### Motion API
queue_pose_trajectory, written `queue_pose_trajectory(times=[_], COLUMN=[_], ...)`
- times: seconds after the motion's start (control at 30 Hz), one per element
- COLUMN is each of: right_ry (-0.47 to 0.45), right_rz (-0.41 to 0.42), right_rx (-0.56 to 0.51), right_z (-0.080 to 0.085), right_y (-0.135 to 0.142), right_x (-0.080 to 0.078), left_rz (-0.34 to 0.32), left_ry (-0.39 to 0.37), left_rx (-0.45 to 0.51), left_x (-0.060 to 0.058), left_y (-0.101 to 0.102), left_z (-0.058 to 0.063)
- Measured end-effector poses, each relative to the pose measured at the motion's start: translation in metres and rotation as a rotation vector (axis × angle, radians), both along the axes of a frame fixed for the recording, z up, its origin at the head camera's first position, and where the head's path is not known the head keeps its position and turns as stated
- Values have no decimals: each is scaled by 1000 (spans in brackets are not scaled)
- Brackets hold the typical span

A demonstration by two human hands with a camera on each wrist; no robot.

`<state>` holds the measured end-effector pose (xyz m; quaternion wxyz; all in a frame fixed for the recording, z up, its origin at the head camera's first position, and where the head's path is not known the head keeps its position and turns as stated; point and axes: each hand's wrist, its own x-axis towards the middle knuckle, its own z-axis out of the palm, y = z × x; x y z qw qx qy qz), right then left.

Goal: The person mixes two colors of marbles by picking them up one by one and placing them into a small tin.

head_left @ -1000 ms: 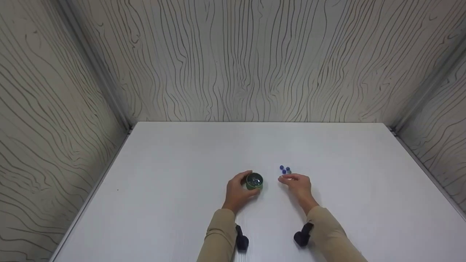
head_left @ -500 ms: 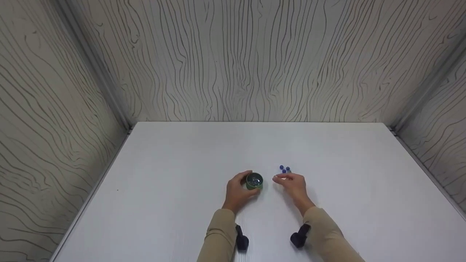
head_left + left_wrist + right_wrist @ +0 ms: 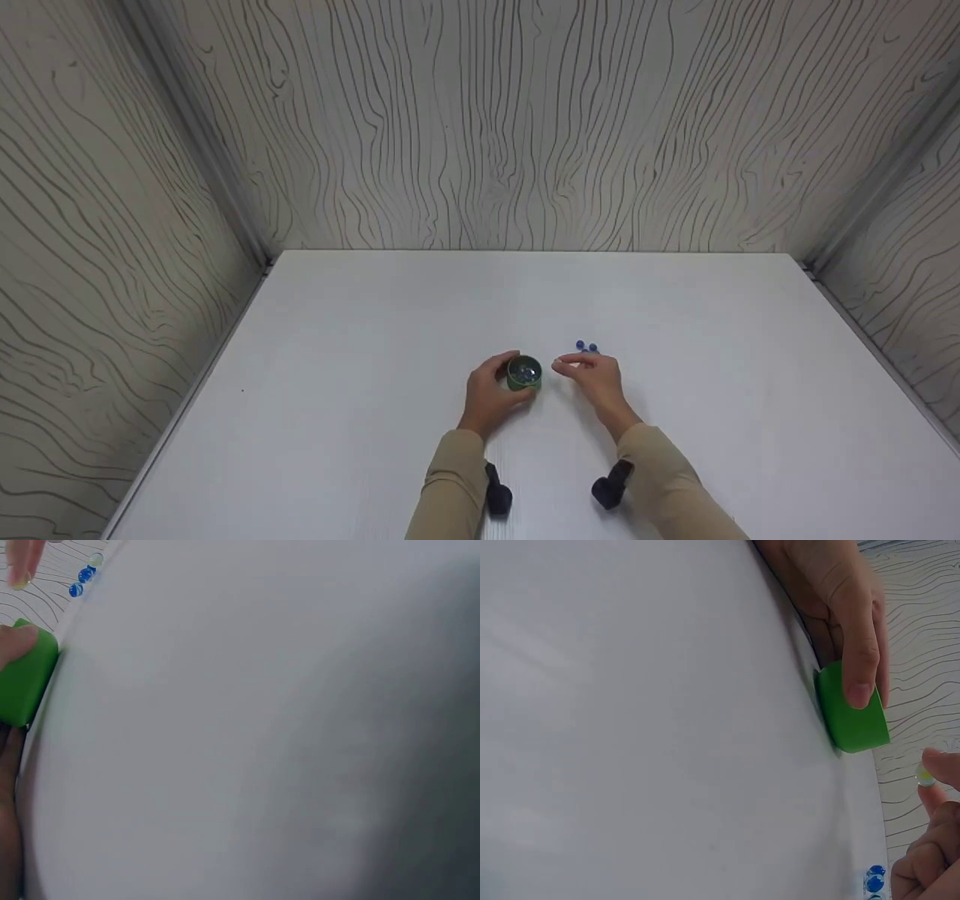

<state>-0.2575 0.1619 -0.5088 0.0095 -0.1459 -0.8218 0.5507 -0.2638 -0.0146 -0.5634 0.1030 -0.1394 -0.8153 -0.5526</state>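
Your left hand (image 3: pixel 491 394) grips the round green cup (image 3: pixel 523 373) on the smooth white table (image 3: pixel 360 420). Only your right-wrist view shows the glassy marble (image 3: pixel 925 777) your right hand (image 3: pixel 596 381) pinches, beside the cup; blue marbles (image 3: pixel 586 346) lie behind.

Right hand (image 3: pixel 596 379) pinching a marble (image 3: pixel 925 777), shifted left from the blue marbles (image 3: pixel 586 346) toward the green cup (image 3: pixel 523 373)

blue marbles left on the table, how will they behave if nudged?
The blue marbles look small, round and glossy, so they would likely roll freely on the smooth white table, which shows no rim. Probably slippery to pinch and light. They sit clustered, so nudging one may scatter the others.
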Motion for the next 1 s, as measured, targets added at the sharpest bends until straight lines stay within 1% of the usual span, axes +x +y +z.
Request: queue_pose_trajectory(times=[0.3, 0.53, 0.77, 1.0], right_ry=[-21, -6, 1, 2], right_rz=[25, 25, 24, 28], right_rx=[18, 2, -3, -33], right_z=[3, 3, 2, 0], right_y=[-9, -14, -17, -18], right_x=[0, -1, -1, -2], left_rz=[0, 4, 8, 0], left_ry=[-3, 11, 3, 15], left_rx=[-6, -10, -8, -4], left_x=[-1, -3, -2, -1], left_y=[-1, -1, -1, -1], left_z=[1, -1, -2, -1])
